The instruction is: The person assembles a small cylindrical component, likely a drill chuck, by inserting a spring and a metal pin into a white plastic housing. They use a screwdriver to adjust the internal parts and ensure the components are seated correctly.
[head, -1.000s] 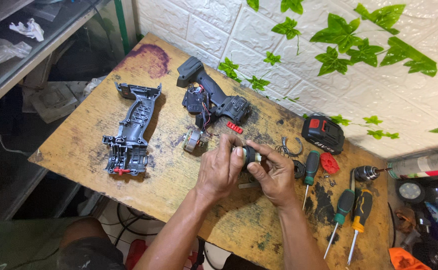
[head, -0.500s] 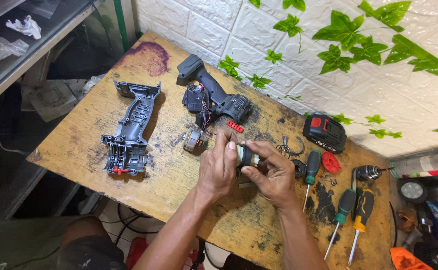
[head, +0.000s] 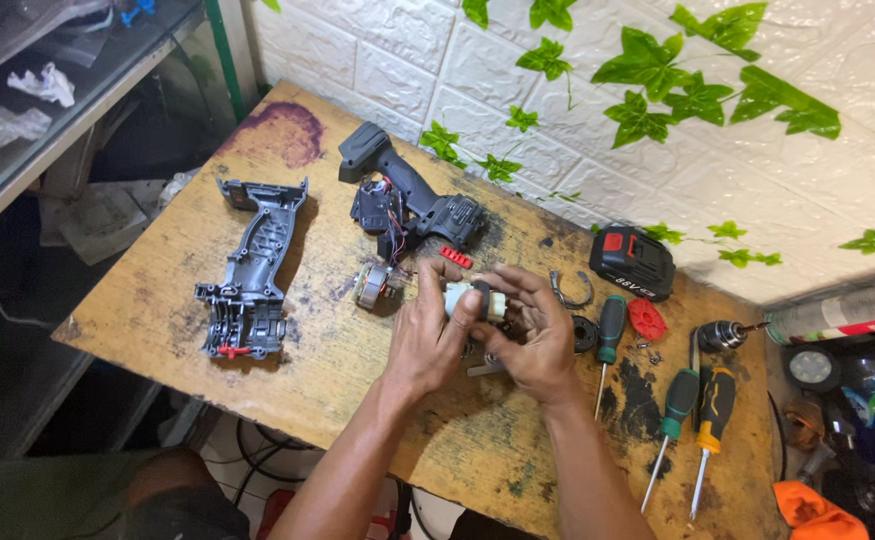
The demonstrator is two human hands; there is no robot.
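A small pale cylindrical motor part (head: 470, 300) lies roughly level, its long axis running left to right, pinched between the left hand (head: 430, 335) and right hand (head: 530, 335) above the worn wooden table (head: 158, 290). Just beyond lie a dark opened drill body (head: 413, 200) and a copper-wound armature (head: 373, 287); a green-handled screwdriver (head: 610, 335) lies to the right.

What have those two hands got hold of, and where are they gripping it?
A small pale cylindrical motor part, held between both hands: the left hand grips its left end, the right hand its right end, fingers wrapped over the top.

Head view, steeply down on workbench (head: 208, 340) (fairly near).
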